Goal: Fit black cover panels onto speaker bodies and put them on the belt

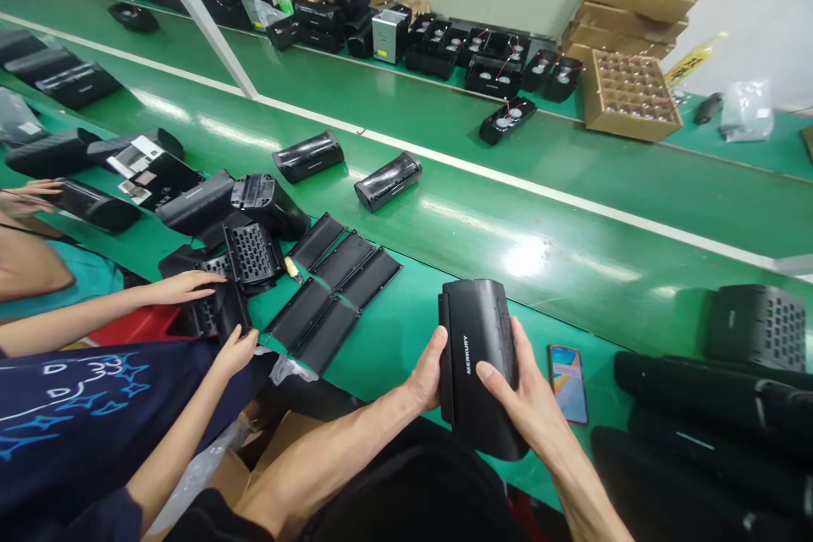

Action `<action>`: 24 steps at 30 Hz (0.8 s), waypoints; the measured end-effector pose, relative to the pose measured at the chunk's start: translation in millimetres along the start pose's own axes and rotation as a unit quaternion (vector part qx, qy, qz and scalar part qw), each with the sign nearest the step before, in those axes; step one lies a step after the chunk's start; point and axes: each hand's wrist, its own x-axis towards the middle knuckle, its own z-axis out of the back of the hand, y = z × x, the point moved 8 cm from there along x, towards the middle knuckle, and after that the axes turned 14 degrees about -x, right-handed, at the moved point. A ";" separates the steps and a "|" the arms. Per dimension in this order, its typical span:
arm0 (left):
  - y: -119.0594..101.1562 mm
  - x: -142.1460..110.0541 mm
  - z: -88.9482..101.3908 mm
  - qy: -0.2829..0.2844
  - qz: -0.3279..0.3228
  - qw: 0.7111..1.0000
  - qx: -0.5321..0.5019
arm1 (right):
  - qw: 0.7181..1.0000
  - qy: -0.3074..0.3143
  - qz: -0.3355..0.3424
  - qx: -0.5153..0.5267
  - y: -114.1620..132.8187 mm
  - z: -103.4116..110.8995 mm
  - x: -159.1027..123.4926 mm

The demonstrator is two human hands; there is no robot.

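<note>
I hold a glossy black curved casing [478, 347] marked MERKURY over the near edge of the green belt. My left hand [424, 377] grips its left side with the thumb over the edge. My right hand [522, 396] wraps its right side, thumb laid across the front. A smartphone [567, 383] lies flat on the belt just right of my right hand.
Flat black panels [334, 288] lie fanned out left of me. A neighbour's two hands [209, 313] rest on grilled black parts [252, 252]. Two finished casings [348, 168] ride the belt beyond. Black housings [755, 326] stack at right. Across the belt are a cardboard divider tray [628, 93] and another worker.
</note>
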 end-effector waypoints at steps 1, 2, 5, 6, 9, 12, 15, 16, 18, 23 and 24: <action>-0.8 0.8 1.4 -0.006 -0.006 1.000 0.003 | 1.000 0.000 -0.003 -0.003 0.2 -0.8 0.1; -2.0 1.6 2.7 -0.012 -0.013 1.000 0.005 | 1.000 0.003 -0.007 -0.008 0.1 -2.1 0.5; -5.5 2.6 3.9 -0.024 -0.031 0.999 0.007 | 0.999 0.022 -0.014 -0.022 0.0 -8.0 3.2; -5.8 2.3 3.6 -0.025 -0.029 0.999 0.006 | 0.999 0.029 -0.018 -0.026 -0.3 -9.8 4.1; -4.0 -2.4 5.6 -0.044 0.000 0.999 0.006 | 0.998 0.044 -0.031 -0.025 -0.8 -13.5 4.3; -2.5 -10.4 13.1 -0.085 0.042 0.996 -0.005 | 0.996 0.086 -0.028 -0.007 3.6 -21.3 2.9; -6.5 -15.0 20.3 -0.122 0.062 0.991 -0.011 | 0.993 0.115 -0.020 0.004 9.5 -26.7 7.7; -8.7 -15.9 22.3 -0.137 0.062 0.989 -0.005 | 0.993 0.118 -0.024 0.004 9.8 -26.6 10.3; -12.7 -18.0 24.6 -0.165 0.059 0.984 0.012 | 0.993 0.117 -0.032 -0.001 8.8 -24.4 13.6; -36.5 -20.2 15.7 -0.177 -0.039 0.982 0.046 | 0.995 0.048 0.075 0.053 16.9 -21.6 -8.9; -44.4 -20.8 14.9 -0.188 -0.080 0.978 0.048 | 0.993 0.010 0.095 0.073 16.9 -23.7 -17.4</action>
